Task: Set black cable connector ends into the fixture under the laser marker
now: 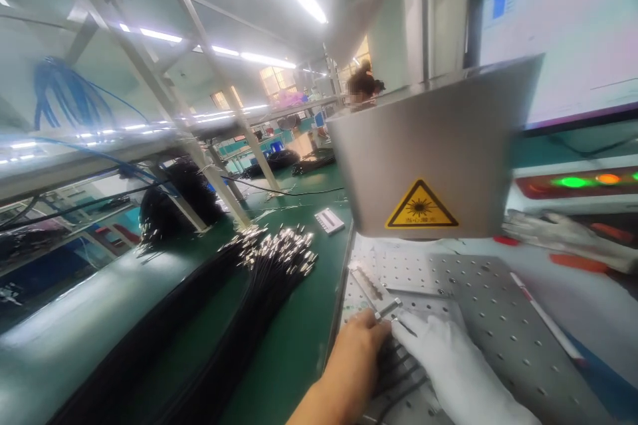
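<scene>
Bare and ungloved, my left hand [356,348] has its fingers closed at the end of a small metal bar-shaped connector [389,308]. My right hand [446,352], in a white glove, meets it there with thumb and fingers pressed together by the same piece. Several black cables [403,372] run beneath and between both hands toward me. Just beyond the fingertips lies a narrow metal fixture [366,283] on the perforated metal plate [498,319]. My fingers partly hide where the cables meet the connector.
A grey metal housing [428,146] with a yellow laser warning sign overhangs the plate. Black cable bundles [259,292] with silver ends lie left on the green table [299,319]. A red-and-white pen [545,319], a whitish glove [558,232] and a monitor [563,33] are right.
</scene>
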